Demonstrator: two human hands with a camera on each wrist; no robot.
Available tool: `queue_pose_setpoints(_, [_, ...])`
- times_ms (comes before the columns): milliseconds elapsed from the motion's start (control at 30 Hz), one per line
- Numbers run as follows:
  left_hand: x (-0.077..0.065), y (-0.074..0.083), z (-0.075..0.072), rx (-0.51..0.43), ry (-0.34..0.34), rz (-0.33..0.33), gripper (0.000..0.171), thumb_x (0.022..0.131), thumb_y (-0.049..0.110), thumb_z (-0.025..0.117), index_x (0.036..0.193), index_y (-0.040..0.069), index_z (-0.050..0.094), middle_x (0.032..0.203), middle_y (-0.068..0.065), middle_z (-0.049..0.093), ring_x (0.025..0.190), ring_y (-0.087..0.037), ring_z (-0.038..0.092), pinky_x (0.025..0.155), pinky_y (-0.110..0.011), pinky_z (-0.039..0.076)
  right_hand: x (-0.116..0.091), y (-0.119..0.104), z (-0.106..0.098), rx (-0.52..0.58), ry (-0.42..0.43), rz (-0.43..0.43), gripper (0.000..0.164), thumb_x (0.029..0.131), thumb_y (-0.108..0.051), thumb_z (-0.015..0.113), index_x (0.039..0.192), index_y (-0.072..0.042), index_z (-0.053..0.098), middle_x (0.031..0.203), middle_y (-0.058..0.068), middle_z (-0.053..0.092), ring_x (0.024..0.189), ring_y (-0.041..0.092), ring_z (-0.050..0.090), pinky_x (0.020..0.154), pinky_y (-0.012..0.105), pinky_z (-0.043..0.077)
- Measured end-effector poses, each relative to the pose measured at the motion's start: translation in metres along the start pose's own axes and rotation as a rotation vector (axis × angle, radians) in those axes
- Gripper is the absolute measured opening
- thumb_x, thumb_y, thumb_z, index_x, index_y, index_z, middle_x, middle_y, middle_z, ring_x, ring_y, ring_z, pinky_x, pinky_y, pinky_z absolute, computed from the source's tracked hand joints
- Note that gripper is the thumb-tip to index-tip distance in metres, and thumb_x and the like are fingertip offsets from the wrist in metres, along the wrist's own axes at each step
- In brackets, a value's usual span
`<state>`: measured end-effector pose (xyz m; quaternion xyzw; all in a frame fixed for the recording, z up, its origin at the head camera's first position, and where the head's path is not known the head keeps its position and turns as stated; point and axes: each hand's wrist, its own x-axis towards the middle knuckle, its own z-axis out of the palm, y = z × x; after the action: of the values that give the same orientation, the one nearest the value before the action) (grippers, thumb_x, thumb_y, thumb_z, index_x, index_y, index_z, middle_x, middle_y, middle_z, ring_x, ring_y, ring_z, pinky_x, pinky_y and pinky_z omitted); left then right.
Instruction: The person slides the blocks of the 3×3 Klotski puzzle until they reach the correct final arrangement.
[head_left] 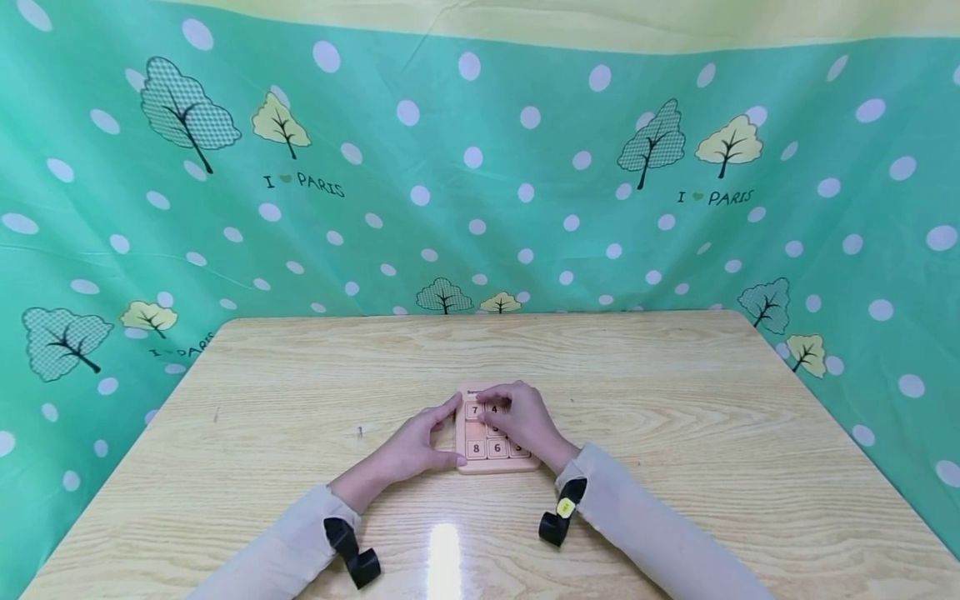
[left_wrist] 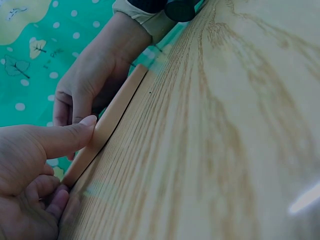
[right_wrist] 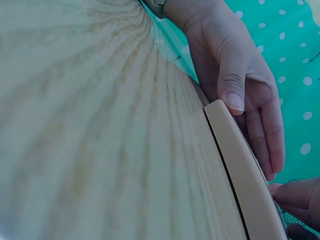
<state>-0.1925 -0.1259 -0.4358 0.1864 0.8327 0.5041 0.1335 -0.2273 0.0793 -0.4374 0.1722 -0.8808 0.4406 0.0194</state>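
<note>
A pink sliding number puzzle (head_left: 498,468) lies flat on the table, its tiles numbered; 7, 4, 8 and 6 are readable, others partly covered. A gap shows below the 7 tile (head_left: 474,410). My left hand (head_left: 408,446) holds the puzzle's left side, thumb at the near corner and fingers at the far one. Over the puzzle's upper right reaches my right hand (head_left: 528,421), thumb and index fingertips touching near the 7 tile and hiding tiles on the right. In the right wrist view, the left thumb (right_wrist: 234,97) rests on the frame's corner.
The wooden table (head_left: 300,383) spreads around the puzzle, with a bright light reflection near its front. A green dotted cloth (head_left: 480,167) hangs behind and at the sides. Black straps with small cameras (head_left: 363,567) sit on both wrists.
</note>
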Motion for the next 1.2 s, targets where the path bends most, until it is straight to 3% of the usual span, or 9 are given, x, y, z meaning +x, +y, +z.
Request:
queue_pose_setpoints(600, [-0.002,-0.001,0.0,-0.004,0.013,-0.022,0.095,0.073,0.021,0.081,0.149,0.011,0.026,0.152,-0.012,0.029,0.13,-0.039,0.037,0.112,-0.049,0.025,-0.029,-0.003,-0.009,0.125,-0.091,-0.028,0.023,0.08,-0.016,0.074,0.103,-0.013,0.073,0.1,-0.001,0.066,0.092,0.015,0.056,0.079,0.03,0.047])
queue_pose_setpoints(833, [-0.002,0.0,0.0,0.003,0.009,-0.003,0.095,0.073,0.022,0.081,0.149,0.01,0.025,0.151,-0.012,0.03,0.131,-0.038,0.036,0.112,-0.05,0.023,-0.039,-0.004,-0.011,0.115,-0.136,-0.036,0.025,0.079,-0.017,0.076,0.103,-0.012,0.073,0.095,0.0,0.062,0.086,0.014,0.052,0.075,0.024,0.047])
queue_pose_setpoints(1000, [-0.001,-0.001,0.0,0.002,0.01,-0.003,0.096,0.073,0.023,0.081,0.149,0.01,0.025,0.151,-0.012,0.031,0.13,-0.038,0.037,0.112,-0.051,0.023,-0.041,-0.002,-0.011,0.092,-0.147,-0.084,0.026,0.076,-0.013,0.077,0.102,-0.013,0.074,0.097,-0.004,0.065,0.088,0.013,0.051,0.079,0.026,0.045])
queue_pose_setpoints(1200, [-0.001,-0.001,0.0,-0.004,0.01,-0.012,0.095,0.073,0.023,0.081,0.149,0.01,0.026,0.151,-0.012,0.03,0.13,-0.038,0.038,0.111,-0.051,0.025,-0.039,-0.004,-0.01,0.065,-0.142,-0.07,0.028,0.074,-0.01,0.078,0.102,-0.013,0.074,0.097,-0.003,0.065,0.09,0.012,0.052,0.082,0.028,0.045])
